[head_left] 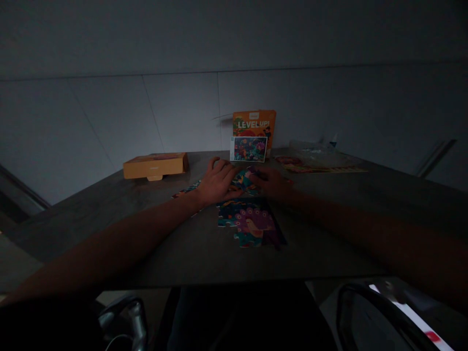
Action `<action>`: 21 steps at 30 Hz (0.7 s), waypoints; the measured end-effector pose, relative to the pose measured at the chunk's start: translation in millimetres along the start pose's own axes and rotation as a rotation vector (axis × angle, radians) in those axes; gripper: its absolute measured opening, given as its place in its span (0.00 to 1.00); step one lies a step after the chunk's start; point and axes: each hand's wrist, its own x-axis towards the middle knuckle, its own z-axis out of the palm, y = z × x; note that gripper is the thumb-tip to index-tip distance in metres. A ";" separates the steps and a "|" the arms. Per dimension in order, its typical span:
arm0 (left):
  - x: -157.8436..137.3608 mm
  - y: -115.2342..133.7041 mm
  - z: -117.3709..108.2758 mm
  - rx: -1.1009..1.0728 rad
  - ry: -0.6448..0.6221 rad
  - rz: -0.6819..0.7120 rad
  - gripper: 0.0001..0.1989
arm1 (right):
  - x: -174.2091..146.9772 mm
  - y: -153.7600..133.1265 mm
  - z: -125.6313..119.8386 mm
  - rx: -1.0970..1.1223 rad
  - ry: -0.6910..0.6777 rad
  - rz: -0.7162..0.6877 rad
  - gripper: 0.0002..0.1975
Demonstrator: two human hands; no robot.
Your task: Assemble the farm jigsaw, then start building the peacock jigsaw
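Note:
Toward the back middle of the dark table, my left hand (216,184) lies palm down with its fingers apart, over part of a group of jigsaw puzzle pieces (239,181). Across from it, my right hand (272,181) has its fingers drawn together on a colourful puzzle piece (250,171) at the group's right side. That piece is partly hidden by the fingers, and the light is dim. Nearer to me lies a joined puzzle section (252,222) showing a purple peacock, with a stepped left edge. More pieces (185,190) show left of my left wrist.
An orange "LEVEL UP!" box (272,122) stands at the back, a small puzzle picture card (249,149) leaning before it. An open orange box (157,165) sits at left. Clear plastic (310,148) and a flat printed sheet (321,167) lie at right. The table's front edge (234,283) is close to my lap.

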 end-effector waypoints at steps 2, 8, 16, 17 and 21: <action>-0.3 0.0 -0.9 -0.003 0.001 0.011 0.28 | -0.6 1.6 0.7 -0.028 -0.016 -0.014 0.17; -1.1 -0.7 -0.9 -0.022 0.015 0.009 0.24 | -0.9 2.3 1.7 -0.049 -0.020 -0.044 0.19; -2.3 -1.0 -1.4 -0.019 0.033 -0.023 0.23 | -4.1 -4.0 -0.7 -0.085 -0.075 -0.069 0.24; -2.2 -1.0 -1.7 -0.023 0.026 -0.024 0.23 | -4.0 -4.0 -0.9 -0.094 -0.068 -0.068 0.24; -1.3 -1.3 -2.5 -0.029 -0.016 -0.004 0.25 | -2.5 -2.3 -1.2 -0.105 -0.058 -0.075 0.25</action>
